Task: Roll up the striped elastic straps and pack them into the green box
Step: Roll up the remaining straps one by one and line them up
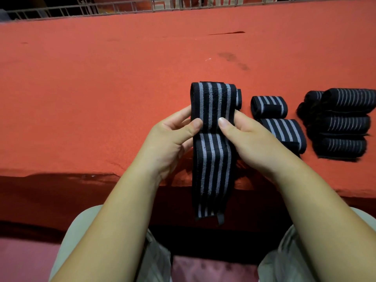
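Trousers (284, 261): light fabric over my knees, nearest of all, below the held strap's hanging end.
Held strap (211, 159): black elastic with grey lengthwise stripes; its lower end hangs past the worktop's near edge toward my lap, and its upper end is curled over into a loose roll.
Left hand (173, 135): on the held strap's left edge, thumb pressed to the striped face, fingers (183, 113) curled behind it, pinching the strap.
Right hand (244, 137): on the held strap's right edge, thumb on the face beside my left thumb, the other fingers wrapped behind, pinching the same strap.
Worktop (101, 88): covered in red cloth, lying under and beyond the held strap.
Larger roll (284, 133): a rolled striped strap just right of the held strap, partly behind my right hand.
Small roll (268, 105): right of the held strap's curled end, just beyond the larger roll.
Stack of rolls (343, 123): several rolled straps, farther right of the held strap.
Railing (81, 11): along the worktop's far edge, well beyond the held strap.
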Tool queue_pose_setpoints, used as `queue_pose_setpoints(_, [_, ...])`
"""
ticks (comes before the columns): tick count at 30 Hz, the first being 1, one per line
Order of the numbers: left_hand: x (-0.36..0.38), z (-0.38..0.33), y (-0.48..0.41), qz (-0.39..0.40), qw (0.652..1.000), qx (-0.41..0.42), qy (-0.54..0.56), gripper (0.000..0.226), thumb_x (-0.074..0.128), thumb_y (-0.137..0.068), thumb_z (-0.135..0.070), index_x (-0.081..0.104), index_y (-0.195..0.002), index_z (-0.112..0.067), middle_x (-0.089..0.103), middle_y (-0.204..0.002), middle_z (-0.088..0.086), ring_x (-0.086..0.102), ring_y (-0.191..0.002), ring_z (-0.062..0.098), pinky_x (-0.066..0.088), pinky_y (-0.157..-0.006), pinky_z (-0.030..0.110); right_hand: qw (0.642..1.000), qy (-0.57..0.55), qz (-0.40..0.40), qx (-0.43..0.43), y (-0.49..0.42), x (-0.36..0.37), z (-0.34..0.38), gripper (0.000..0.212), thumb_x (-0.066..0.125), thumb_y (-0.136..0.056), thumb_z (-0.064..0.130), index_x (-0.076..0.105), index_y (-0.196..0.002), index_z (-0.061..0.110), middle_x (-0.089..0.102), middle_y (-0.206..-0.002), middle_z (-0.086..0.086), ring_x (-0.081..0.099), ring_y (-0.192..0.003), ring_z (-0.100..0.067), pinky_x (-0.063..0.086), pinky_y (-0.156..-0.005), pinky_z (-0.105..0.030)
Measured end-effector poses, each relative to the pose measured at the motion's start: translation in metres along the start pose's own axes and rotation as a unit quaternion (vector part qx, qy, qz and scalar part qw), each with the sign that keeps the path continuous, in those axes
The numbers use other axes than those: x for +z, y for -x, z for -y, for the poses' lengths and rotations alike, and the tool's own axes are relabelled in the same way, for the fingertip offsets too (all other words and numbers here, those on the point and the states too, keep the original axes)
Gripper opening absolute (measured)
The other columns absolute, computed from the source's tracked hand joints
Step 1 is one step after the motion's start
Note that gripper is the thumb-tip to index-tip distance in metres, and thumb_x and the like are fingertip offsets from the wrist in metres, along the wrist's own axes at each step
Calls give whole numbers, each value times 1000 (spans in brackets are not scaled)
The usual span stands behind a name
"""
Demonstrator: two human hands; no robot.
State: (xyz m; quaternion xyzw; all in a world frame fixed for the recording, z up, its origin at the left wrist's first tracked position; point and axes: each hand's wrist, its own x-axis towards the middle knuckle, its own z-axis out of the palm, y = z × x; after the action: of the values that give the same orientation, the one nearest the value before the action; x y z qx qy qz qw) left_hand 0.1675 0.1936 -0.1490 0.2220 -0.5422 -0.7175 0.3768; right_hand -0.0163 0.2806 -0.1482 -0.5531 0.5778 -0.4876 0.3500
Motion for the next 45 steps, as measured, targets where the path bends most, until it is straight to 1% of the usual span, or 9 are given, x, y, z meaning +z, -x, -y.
queue_pose_setpoints(14, [-5,0,2,0,986,-8,-167,66,74,-95,5,62,-152,-26,74,-121,28,75,-118,37,56,-111,51,995,88,-47,-15,-5,-14,-14,31,56,-107,50,55,-138,43,70,-133,21,66,-125,-2,52,-110,-45])
queue_pose_setpoints(21, [-8,-5,3,29,986,4,-161,64,67,-98,10,59,-153,-20,80,-117,14,78,-108,20,59,-86,24,997,56,-46,-34,-1,-11,-8,30,63,-107,37,57,-135,46,71,-132,20,66,-126,-3,50,-112,-47])
queue_pose_setpoints(28, [-12,-1,-3,-8,994,39,-103,43,70,-97,6,71,-136,-11,79,-117,12,77,-112,26,60,-105,42,1000,3,-27,-11,1,-9,-2,30,68,-105,39,63,-132,50,77,-116,-6,76,-105,-30,60,-97,-56])
queue_pose_setpoints(31, [-13,0,-9,-47,996,49,-57,40,70,-94,9,73,-132,-5,81,-114,10,77,-107,22,61,-98,34,992,-106,-3,61,-2,-8,-6,32,52,-113,40,63,-142,45,65,-98,-16,59,-81,-34,54,-77,-50])
queue_pose_setpoints(35, [-9,-2,-12,-86,992,46,-74,45,70,-91,13,78,-127,-13,83,-107,6,77,-91,11,58,-88,25,976,-165,50,130,-3,-9,-1,70,29,-107,71,74,-134,24,67,-98,-11,58,-83,-27,48,-78,-43])
queue_pose_setpoints(37, [-8,-3,-10,-82,993,12,-84,51,59,-93,16,81,-124,-18,76,-84,5,57,-60,5,50,-60,14,984,-121,48,122,-1,-9,3,69,37,-104,75,79,-123,24,74,-103,-4,63,-86,-36,54,-83,-53])
queue_pose_setpoints(39, [-9,-5,-9,-71,994,-15,-79,57,47,-94,14,82,-124,-19,66,-94,13,28,-64,15,36,-44,11,993,-70,35,83,1,-8,1,45,58,-104,60,78,-124,25,80,-116,-5,74,-108,-38,54,-102,-68])
queue_pose_setpoints(42, [-11,-7,-9,-50,999,-5,-2,55,38,-100,15,72,-136,-10,76,-121,19,71,-87,17,58,-72,18,996,-75,17,37,2,-4,-7,31,72,-103,33,73,-132,24,78,-125,-6,73,-120,-31,50,-110,-67])
queue_pose_setpoints(45, [-10,-6,-8,-29,999,-7,-30,36,49,-110,-5,65,-142,-8,75,-133,16,74,-120,29,59,-97,36,992,-124,-24,4,1,5,-6,36,72,-103,19,68,-139,20,77,-129,-3,73,-123,-22,52,-112,-52])
